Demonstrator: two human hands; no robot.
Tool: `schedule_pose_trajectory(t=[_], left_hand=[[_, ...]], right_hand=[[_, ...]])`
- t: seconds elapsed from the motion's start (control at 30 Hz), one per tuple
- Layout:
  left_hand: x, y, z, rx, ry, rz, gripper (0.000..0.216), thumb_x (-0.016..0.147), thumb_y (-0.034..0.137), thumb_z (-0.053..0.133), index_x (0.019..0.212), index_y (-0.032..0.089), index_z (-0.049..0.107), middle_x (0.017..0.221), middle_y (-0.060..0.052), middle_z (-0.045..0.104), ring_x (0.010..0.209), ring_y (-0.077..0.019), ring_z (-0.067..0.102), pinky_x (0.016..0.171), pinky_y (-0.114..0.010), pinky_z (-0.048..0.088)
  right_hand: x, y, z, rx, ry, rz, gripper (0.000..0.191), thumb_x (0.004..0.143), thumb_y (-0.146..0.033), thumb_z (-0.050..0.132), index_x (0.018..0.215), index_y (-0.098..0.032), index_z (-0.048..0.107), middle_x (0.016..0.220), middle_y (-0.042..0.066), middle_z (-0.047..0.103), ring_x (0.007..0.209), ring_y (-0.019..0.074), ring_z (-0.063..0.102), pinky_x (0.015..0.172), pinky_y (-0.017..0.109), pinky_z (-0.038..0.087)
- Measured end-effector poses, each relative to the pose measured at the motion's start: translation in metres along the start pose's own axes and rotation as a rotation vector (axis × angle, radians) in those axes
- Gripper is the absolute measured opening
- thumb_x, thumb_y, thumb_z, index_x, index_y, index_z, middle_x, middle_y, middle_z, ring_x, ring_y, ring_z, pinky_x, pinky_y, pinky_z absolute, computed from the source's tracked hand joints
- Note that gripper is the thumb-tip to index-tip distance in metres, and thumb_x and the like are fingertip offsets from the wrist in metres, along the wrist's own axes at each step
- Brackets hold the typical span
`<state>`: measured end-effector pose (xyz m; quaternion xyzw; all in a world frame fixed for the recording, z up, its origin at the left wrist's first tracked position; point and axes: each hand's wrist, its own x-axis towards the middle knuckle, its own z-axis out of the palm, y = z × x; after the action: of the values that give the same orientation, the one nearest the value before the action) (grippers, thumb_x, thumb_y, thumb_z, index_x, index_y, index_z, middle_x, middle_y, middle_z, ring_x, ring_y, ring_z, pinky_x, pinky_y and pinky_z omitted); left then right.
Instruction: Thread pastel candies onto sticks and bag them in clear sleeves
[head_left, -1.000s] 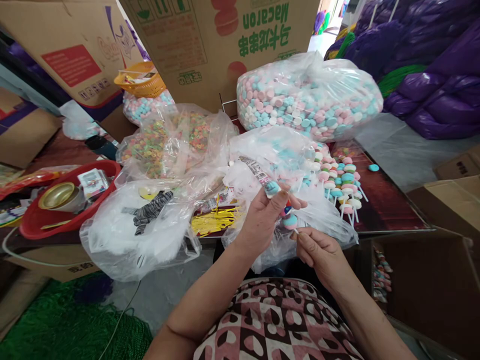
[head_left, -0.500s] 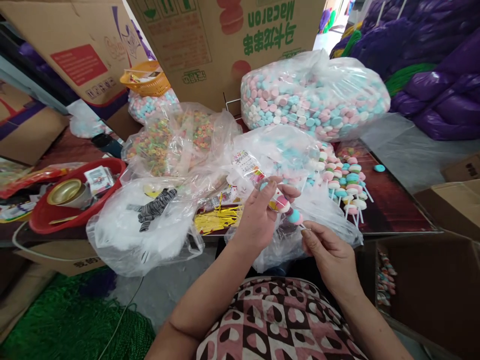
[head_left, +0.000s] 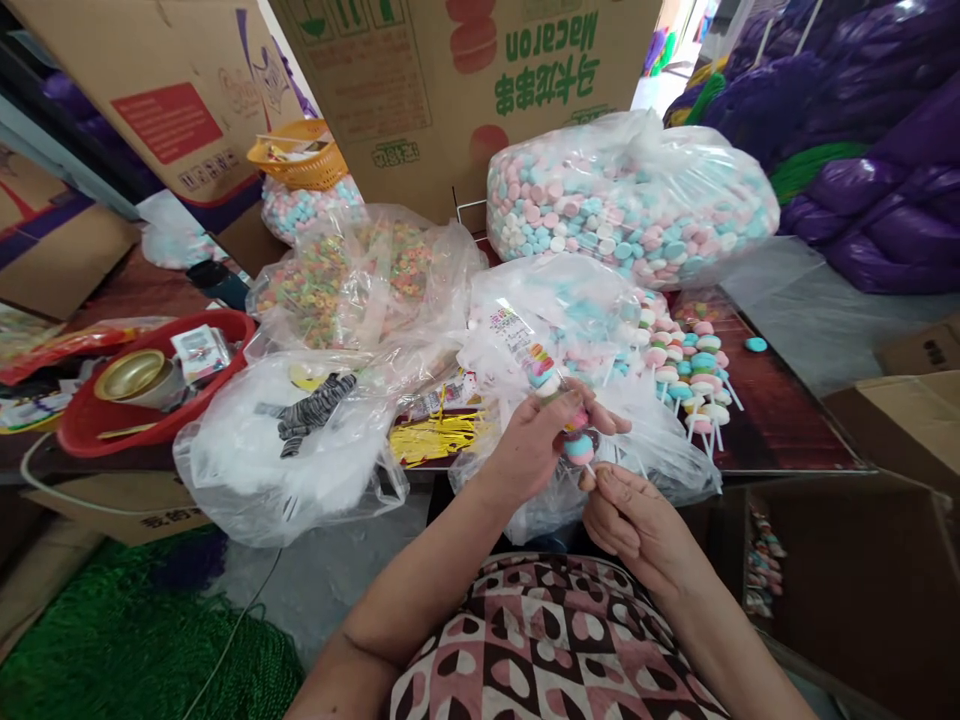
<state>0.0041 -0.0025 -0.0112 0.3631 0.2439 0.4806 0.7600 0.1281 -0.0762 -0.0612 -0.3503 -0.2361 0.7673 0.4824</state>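
Observation:
My left hand [head_left: 536,435] is wrapped around a marshmallow skewer [head_left: 579,450] in a clear printed bag [head_left: 514,330]. Pink and blue candy shows below the fingers, and the bag's printed upper end sticks out beyond the thumb. Just beneath, my right hand [head_left: 637,515] pinches the skewer's white stick between thumb and fingertips. Several unwrapped marshmallow skewers [head_left: 701,375] lie piled to the right, sticks pointing toward me. Gold twist ties [head_left: 435,438] are on the table left of my hands. White plastic bags [head_left: 555,290] spread out behind and under the held skewer.
A large bag of pastel marshmallows [head_left: 630,210] stands at the back, before a cardboard box [head_left: 420,90]. Left are a bag of ring-shaped candy [head_left: 322,285] and a red basin [head_left: 82,430]. An open carton [head_left: 847,560] at lower right holds wrapped skewers [head_left: 765,560].
Both hands have shifted slightly, the right one leftward and down with the stick. The skewer now hangs more upright, and more of the bag's printed top shows above my left hand.

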Motion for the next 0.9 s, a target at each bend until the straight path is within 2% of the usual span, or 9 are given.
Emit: schedule_pose_trajectory(t=[0.13, 0.23, 0.37, 0.47, 0.6, 0.7, 0.77, 0.83, 0.9], left_hand=[[0.003, 0.002, -0.004, 0.012, 0.018, 0.000, 0.020, 0.081, 0.035, 0.066, 0.076, 0.017, 0.062, 0.071, -0.002, 0.065, 0.068, -0.0149, 0.065, 0.058, -0.024, 0.045], [0.007, 0.002, -0.008, -0.022, 0.047, 0.051, 0.021, 0.082, 0.037, 0.067, 0.076, 0.018, 0.062, 0.069, -0.001, 0.064, 0.078, -0.0181, 0.068, 0.066, -0.026, 0.048], [0.001, -0.009, -0.008, 0.041, 0.032, 0.003, 0.019, 0.083, 0.035, 0.067, 0.075, 0.018, 0.064, 0.073, -0.002, 0.067, 0.083, -0.0185, 0.067, 0.079, -0.030, 0.049], [-0.005, -0.011, -0.011, 0.091, 0.011, -0.036, 0.016, 0.080, 0.034, 0.072, 0.087, 0.020, 0.068, 0.091, -0.005, 0.072, 0.091, -0.0191, 0.066, 0.083, -0.031, 0.048], [-0.005, 0.008, -0.017, -0.055, 0.007, 0.046, 0.044, 0.071, 0.039, 0.080, 0.110, 0.026, 0.064, 0.116, -0.006, 0.069, 0.107, -0.0219, 0.064, 0.090, -0.035, 0.047], [0.000, 0.018, -0.016, -0.131, 0.114, 0.141, 0.037, 0.077, 0.044, 0.075, 0.106, 0.024, 0.064, 0.092, -0.002, 0.072, 0.096, -0.0196, 0.067, 0.092, -0.037, 0.047], [0.002, 0.015, -0.013, -0.123, 0.167, 0.148, 0.023, 0.080, 0.040, 0.072, 0.093, 0.022, 0.065, 0.070, 0.002, 0.065, 0.081, -0.0168, 0.068, 0.089, -0.035, 0.048], [0.001, 0.006, -0.010, -0.110, 0.159, 0.117, 0.018, 0.081, 0.036, 0.070, 0.080, 0.020, 0.063, 0.062, 0.004, 0.058, 0.074, -0.0151, 0.066, 0.086, -0.033, 0.048], [-0.002, -0.003, -0.007, -0.099, 0.126, 0.083, 0.022, 0.082, 0.037, 0.069, 0.073, 0.019, 0.061, 0.064, 0.003, 0.057, 0.075, -0.0150, 0.066, 0.084, -0.032, 0.048]], right_hand=[[0.004, 0.002, -0.004, -0.075, 0.143, -0.110, 0.031, 0.079, -0.047, 0.075, 0.091, -0.019, 0.068, 0.042, -0.010, 0.037, 0.039, 0.0047, 0.027, 0.043, 0.019, 0.025], [0.004, 0.007, -0.011, -0.241, 0.221, -0.194, 0.036, 0.075, -0.047, 0.079, 0.096, -0.019, 0.070, 0.050, -0.006, 0.050, 0.046, 0.0079, 0.040, 0.048, 0.022, 0.030], [0.004, 0.012, -0.013, -0.366, 0.312, -0.250, 0.032, 0.079, -0.048, 0.074, 0.089, -0.018, 0.072, 0.050, -0.005, 0.049, 0.048, 0.0099, 0.040, 0.048, 0.024, 0.030], [0.005, 0.013, -0.010, -0.344, 0.332, -0.287, 0.031, 0.078, -0.048, 0.075, 0.088, -0.018, 0.072, 0.051, -0.004, 0.049, 0.049, 0.0107, 0.041, 0.048, 0.025, 0.030], [0.006, 0.014, -0.008, -0.335, 0.329, -0.277, 0.031, 0.076, -0.048, 0.076, 0.086, -0.019, 0.071, 0.052, -0.004, 0.051, 0.048, 0.0101, 0.041, 0.048, 0.024, 0.030], [0.004, 0.015, -0.007, -0.371, 0.318, -0.261, 0.032, 0.078, -0.048, 0.074, 0.087, -0.018, 0.069, 0.050, -0.005, 0.050, 0.046, 0.0094, 0.040, 0.047, 0.024, 0.029], [0.002, 0.016, -0.006, -0.405, 0.317, -0.264, 0.033, 0.080, -0.049, 0.072, 0.089, -0.018, 0.069, 0.048, -0.006, 0.047, 0.045, 0.0088, 0.037, 0.047, 0.024, 0.027], [0.002, 0.018, -0.005, -0.429, 0.316, -0.269, 0.034, 0.082, -0.050, 0.069, 0.090, -0.017, 0.069, 0.046, -0.007, 0.043, 0.044, 0.0083, 0.034, 0.046, 0.024, 0.024], [0.002, 0.019, -0.003, -0.430, 0.313, -0.270, 0.035, 0.084, -0.051, 0.068, 0.089, -0.017, 0.069, 0.045, -0.007, 0.041, 0.044, 0.0081, 0.032, 0.045, 0.024, 0.022]])
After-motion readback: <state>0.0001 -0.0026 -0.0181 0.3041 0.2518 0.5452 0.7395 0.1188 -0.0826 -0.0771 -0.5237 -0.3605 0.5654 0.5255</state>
